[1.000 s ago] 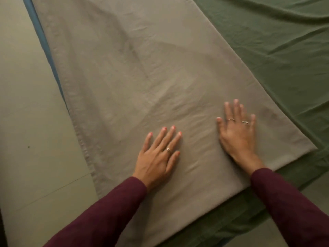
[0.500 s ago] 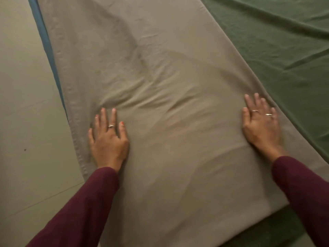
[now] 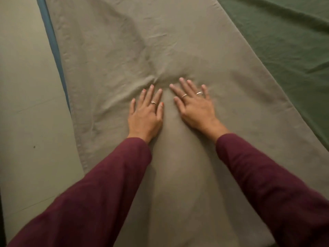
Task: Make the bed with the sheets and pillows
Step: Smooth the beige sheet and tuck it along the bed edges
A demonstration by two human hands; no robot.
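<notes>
Pressing flat on the grey-tan sheet (image 3: 204,50), both hands lie palm down w/ fingers straight and slightly spread, gripping nothing. Left hand (image 3: 145,115) sits just left of centre, one ring on it; right hand (image 3: 195,107) is just beside it, angled a bit inward, two rings on its fingers. Hands are close but apart, a narrow strip of cloth showing btwn them. Maroon sleeves (image 3: 99,189) cover both arms to the wrists.

Wrinkles bunch just beyond the fingertips and fan out to the left; cloth nearer the body looks smoother. Grey-tan sheet runs as a long folded band from the near edge to the top of view, lying on the bed over a dark green sheet (image 3: 284,41), which shows along its right side, top right. A thin blue edge (image 3: 53,50) peeks out along the band's left side. Pale floor (image 3: 26,104) fills the left.
</notes>
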